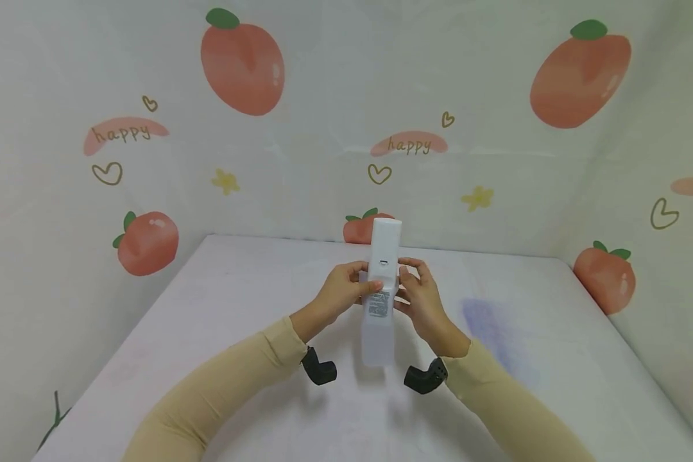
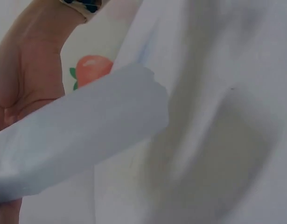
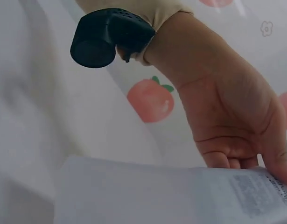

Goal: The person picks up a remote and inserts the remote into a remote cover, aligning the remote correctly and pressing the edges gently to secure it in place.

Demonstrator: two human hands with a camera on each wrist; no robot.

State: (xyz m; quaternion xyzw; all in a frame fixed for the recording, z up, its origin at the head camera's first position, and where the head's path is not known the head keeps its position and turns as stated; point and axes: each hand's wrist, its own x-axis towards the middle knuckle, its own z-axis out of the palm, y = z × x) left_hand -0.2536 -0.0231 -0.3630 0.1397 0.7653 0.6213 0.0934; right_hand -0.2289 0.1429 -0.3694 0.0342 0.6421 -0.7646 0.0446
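A long white device (image 1: 385, 240) stands upright in the air above the table, held between both hands. Its upper part has a small charging port, and a grey printed label (image 1: 378, 304) sits below that. The lower end (image 1: 378, 343) looks frosted. My left hand (image 1: 341, 289) grips it from the left, with the thumb across the front just above the label. On the other side my right hand (image 1: 421, 298) holds its edge with bent fingers; in the right wrist view the thumb lies by the label. The left wrist view shows the frosted end (image 2: 110, 112) close up.
Beneath the hands spreads a table with a white cover (image 1: 237, 282), which bears a faint purple patch (image 1: 491, 327) at the right. Behind it hangs a white curtain (image 1: 323, 115) printed with peaches. A black wrist camera (image 1: 426, 376) sits at the right cuff.
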